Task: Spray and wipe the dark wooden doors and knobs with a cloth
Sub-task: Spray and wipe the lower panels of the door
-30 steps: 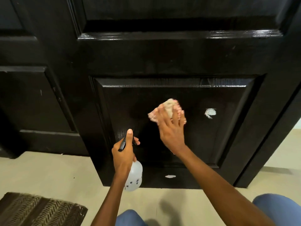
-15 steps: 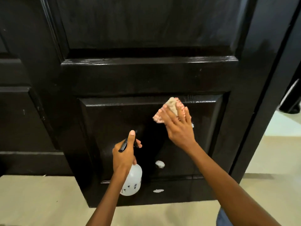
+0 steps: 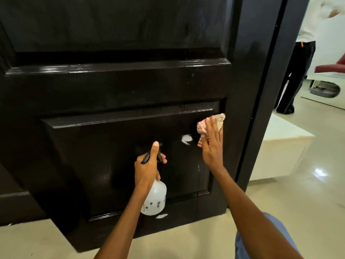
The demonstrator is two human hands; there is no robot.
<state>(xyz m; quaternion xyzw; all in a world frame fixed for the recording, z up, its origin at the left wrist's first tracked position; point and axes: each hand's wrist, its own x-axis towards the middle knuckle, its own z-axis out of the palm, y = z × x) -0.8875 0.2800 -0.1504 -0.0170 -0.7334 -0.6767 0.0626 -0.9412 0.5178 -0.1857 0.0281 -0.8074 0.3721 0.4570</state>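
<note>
A dark wooden door (image 3: 115, 86) with raised panels fills most of the view. My right hand (image 3: 211, 146) presses a crumpled pink and beige cloth (image 3: 204, 126) flat against the upper right corner of the lower panel, fingers straight. My left hand (image 3: 147, 169) grips a white translucent spray bottle (image 3: 155, 200) by its black trigger head, thumb up, nozzle toward the panel. A white smear (image 3: 186, 138) sits on the panel just left of the cloth. Another white spot (image 3: 162, 216) marks the bottom rail. No knob is in view.
The door's edge and dark frame (image 3: 265, 90) stand at right. Beyond it lies a glossy cream floor (image 3: 308, 202), a low cream step (image 3: 280, 152), a standing person's dark trousers (image 3: 296, 77) and a red seat (image 3: 330, 68). My blue-clad knee (image 3: 261, 240) is below.
My right hand has slid the cloth rightward across the lower panel to its upper right corner. My view has shifted right, showing the doorway. The left hand keeps the bottle in place.
</note>
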